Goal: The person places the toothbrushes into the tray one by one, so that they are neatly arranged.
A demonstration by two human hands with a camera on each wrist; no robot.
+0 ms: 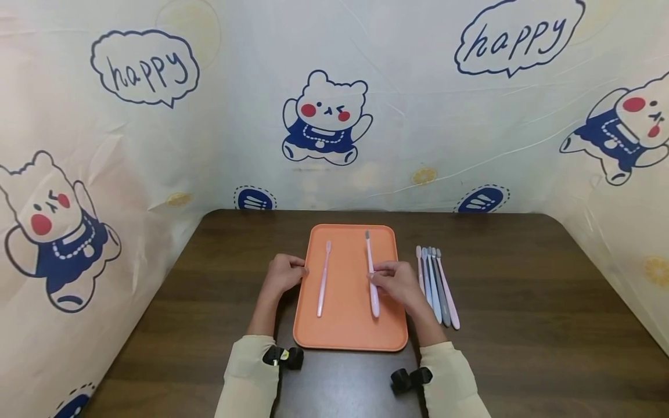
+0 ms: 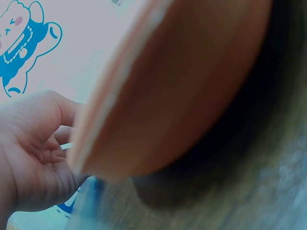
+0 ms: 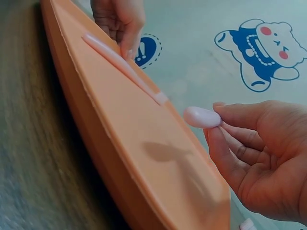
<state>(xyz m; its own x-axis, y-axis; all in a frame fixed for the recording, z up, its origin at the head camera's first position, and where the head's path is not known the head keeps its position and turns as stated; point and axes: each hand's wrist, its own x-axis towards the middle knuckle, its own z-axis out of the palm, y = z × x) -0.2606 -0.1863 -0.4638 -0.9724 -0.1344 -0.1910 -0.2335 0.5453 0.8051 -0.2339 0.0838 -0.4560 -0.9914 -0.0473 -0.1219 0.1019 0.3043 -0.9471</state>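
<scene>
An orange tray [image 1: 347, 334] lies on the table, its wall [image 2: 158, 96] filling much of the left wrist view. My left hand [image 1: 282, 274] holds the tray's left rim, fingers curled at the edge. A pink toothbrush [image 1: 322, 284] rests lengthwise on the tray's left half. Over the right half, my right hand [image 1: 399, 283] pinches a pale pink toothbrush [image 1: 374, 302] between thumb and fingers, its grey bristle end pointing away from me. In the right wrist view this toothbrush's rounded handle end [image 3: 201, 117] faces the camera, raised above the tray, which bears a shadow.
Right of the tray, several toothbrushes [image 1: 443, 296] in pink, blue and grey lie side by side on the dark wooden table [image 1: 522, 302]. A printed sheet [image 1: 407, 139] with cartoon bears stands around the table's back and sides.
</scene>
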